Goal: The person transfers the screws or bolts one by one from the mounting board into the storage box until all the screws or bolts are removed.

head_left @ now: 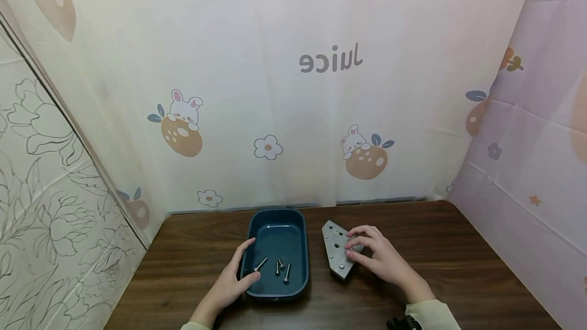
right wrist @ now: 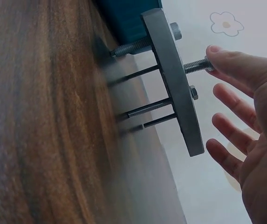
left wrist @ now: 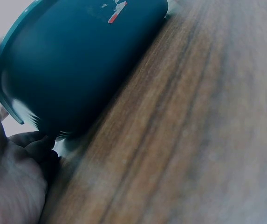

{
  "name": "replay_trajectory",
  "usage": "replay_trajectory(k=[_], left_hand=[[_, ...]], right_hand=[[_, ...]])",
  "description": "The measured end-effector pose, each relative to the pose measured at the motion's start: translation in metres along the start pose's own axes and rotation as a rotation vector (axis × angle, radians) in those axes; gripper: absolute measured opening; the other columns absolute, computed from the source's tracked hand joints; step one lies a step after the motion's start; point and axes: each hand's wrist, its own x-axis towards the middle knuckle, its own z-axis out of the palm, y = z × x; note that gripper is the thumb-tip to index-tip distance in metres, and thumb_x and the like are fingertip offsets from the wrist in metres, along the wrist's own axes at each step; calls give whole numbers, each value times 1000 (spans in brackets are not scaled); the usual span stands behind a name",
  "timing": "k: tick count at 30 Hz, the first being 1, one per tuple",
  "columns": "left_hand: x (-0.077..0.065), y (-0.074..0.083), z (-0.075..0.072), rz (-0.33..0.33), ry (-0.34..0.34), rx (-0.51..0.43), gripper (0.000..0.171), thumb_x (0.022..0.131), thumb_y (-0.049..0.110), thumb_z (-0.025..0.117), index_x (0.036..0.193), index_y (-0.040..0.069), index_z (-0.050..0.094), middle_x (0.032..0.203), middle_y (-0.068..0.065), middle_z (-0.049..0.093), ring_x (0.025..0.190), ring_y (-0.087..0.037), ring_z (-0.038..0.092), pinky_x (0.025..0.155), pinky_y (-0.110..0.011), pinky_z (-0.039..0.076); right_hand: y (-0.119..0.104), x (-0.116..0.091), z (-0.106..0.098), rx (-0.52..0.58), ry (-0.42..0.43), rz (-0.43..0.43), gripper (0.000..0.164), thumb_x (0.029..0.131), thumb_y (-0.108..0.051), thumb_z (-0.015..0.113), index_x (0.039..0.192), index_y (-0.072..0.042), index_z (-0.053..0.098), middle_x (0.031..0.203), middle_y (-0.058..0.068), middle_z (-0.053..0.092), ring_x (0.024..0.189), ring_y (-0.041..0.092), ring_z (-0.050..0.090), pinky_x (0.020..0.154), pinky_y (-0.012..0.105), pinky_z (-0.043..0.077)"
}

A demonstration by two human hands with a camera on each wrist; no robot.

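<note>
My left hand (head_left: pixel 228 282) grips the left side of a dark teal tray (head_left: pixel 301 248), thumb over the rim; in the left wrist view its fingers (left wrist: pixel 28 140) reach low against the tray wall. Several bolts (head_left: pixel 287 273) lie at the near end of the tray. To the right, my right hand (head_left: pixel 378 253) pinches a threaded bolt (right wrist: pixel 197 66) between thumb and index finger, its shank standing at the top face of a grey metal plate with holes (head_left: pixel 338 251). More bolts pass through the plate, their shanks (right wrist: pixel 149 108) showing beneath it.
Both things stand on a dark wooden table (head_left: pixel 440 248). Behind it hangs a pale printed curtain (head_left: pixel 293 116), and another curtain (head_left: pixel 532 167) closes the right side. A dark object (head_left: pixel 403 324) sits at the right wrist.
</note>
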Motion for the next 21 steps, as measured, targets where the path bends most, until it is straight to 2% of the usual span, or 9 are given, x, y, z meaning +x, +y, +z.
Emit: replay_trajectory(k=[5, 12, 21], left_hand=[[0, -1, -1, 21, -13, -8, 77, 96, 32, 68, 160, 32, 25, 164, -2, 24, 147, -36, 27, 106, -72, 28], [-1, 0, -1, 4, -11, -22, 77, 95, 32, 70, 159, 35, 26, 163, 3, 25, 147, -32, 29, 107, -71, 28], [-1, 0, 0, -3, -1, -10, 77, 95, 33, 70, 159, 35, 27, 163, 3, 25, 147, -34, 28, 106, -74, 28]], right_hand=[[-4, 2, -2, -5, -4, 6, 16, 87, -28, 80, 100, -35, 73, 126, -4, 59, 120, 17, 49, 92, 42, 45], [-5, 4, -2, -14, 18, -9, 16, 87, -24, 81, 101, -30, 75, 126, -2, 60, 120, 17, 49, 90, 42, 46], [-8, 7, -1, -7, 4, 40, 13, 89, -29, 79, 101, -29, 75, 125, -7, 59, 119, 15, 49, 91, 45, 48]])
